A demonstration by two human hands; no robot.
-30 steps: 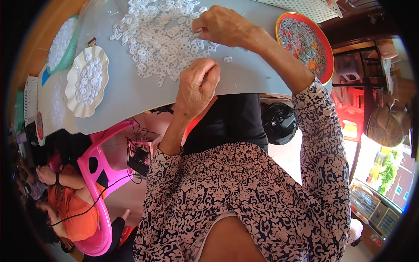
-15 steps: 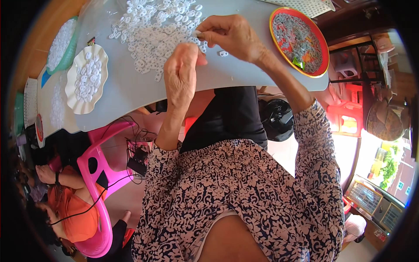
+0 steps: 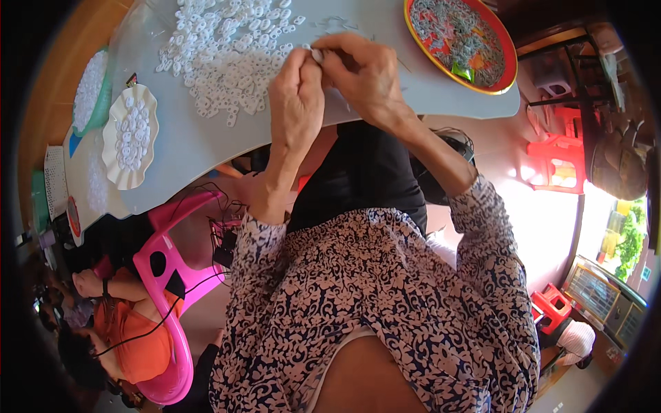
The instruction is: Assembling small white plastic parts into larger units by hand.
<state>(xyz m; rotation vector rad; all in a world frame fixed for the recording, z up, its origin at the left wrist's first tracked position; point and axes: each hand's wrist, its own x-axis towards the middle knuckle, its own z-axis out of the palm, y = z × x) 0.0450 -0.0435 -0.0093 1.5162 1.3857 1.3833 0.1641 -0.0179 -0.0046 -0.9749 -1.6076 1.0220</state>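
My two hands meet above the near side of the grey table (image 3: 180,146), their fingertips touching. A small white plastic piece (image 3: 317,55) shows between the fingertips. My left hand (image 3: 297,100) is closed in a pinch at this piece, and my right hand (image 3: 368,74) pinches it from the other side. Fingers partly hide the piece, so its exact shape cannot be made out. Just left of my hands spreads a heap of small white oval plastic pieces (image 3: 231,72) with holes. Several thin grey pin-like pieces (image 3: 334,23) lie beyond my fingers.
At the right stands a red round tray (image 3: 508,58) holding many thin grey pieces and a green wrapper. A scalloped cream dish (image 3: 113,162) with white pieces sits left, beside a green basket (image 3: 103,103). A person in orange (image 3: 148,337) sits by a pink chair (image 3: 180,365).
My right hand has come down and left to meet my left hand, which has risen slightly. The view has shifted, so the heap and tray appear higher and further left.
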